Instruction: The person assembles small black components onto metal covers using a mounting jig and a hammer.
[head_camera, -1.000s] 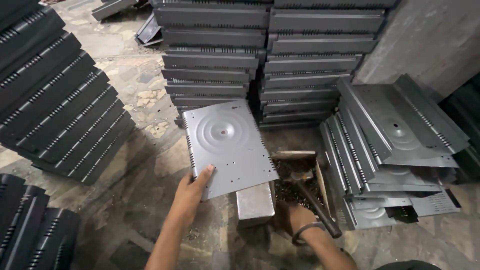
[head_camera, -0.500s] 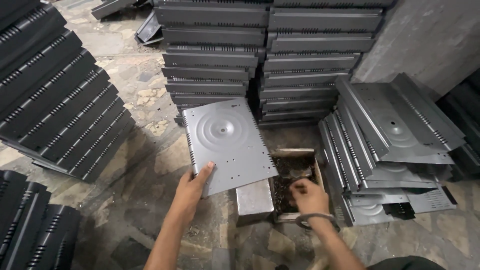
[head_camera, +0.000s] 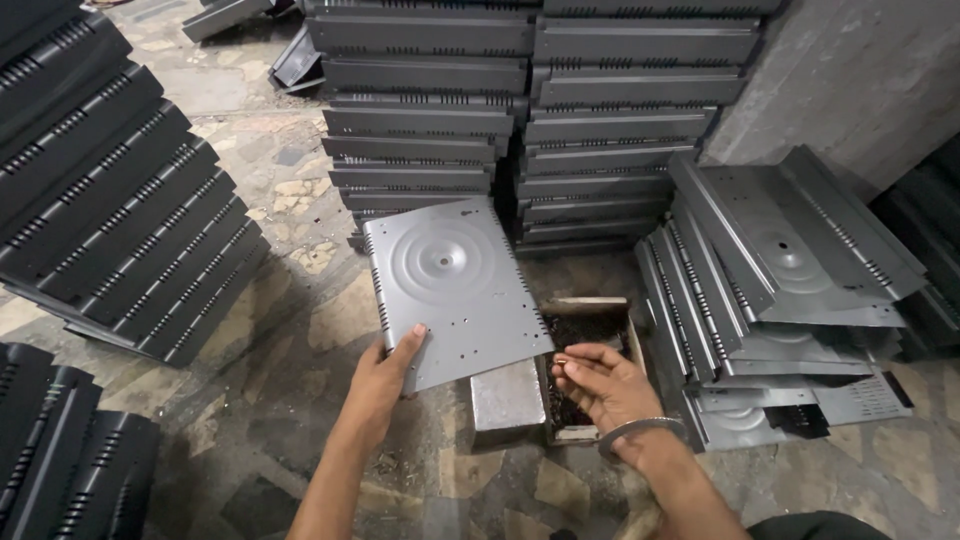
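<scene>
My left hand (head_camera: 385, 370) grips the near left edge of a flat grey metal panel (head_camera: 455, 285) with a round embossed centre and small holes. The panel is tilted, and its near right corner lies over a steel block (head_camera: 505, 400) on the floor. My right hand (head_camera: 605, 385), a bangle on its wrist, hovers over a small open box (head_camera: 590, 315) of dark small parts. Its thumb and fingers pinch a tiny fastener (head_camera: 560, 359) just right of the panel's corner.
Tall stacks of grey slotted metal covers (head_camera: 520, 120) stand behind the box. A slumped stack of similar panels (head_camera: 780, 290) lies to the right. Dark slotted covers (head_camera: 110, 210) lean in a pile at left, with more (head_camera: 60, 460) at the lower left. The floor is stone.
A second ago my right hand was low by a dark tool handle, then it reached into the box. Now it is raised with a small fastener pinched. The panel has barely moved.
</scene>
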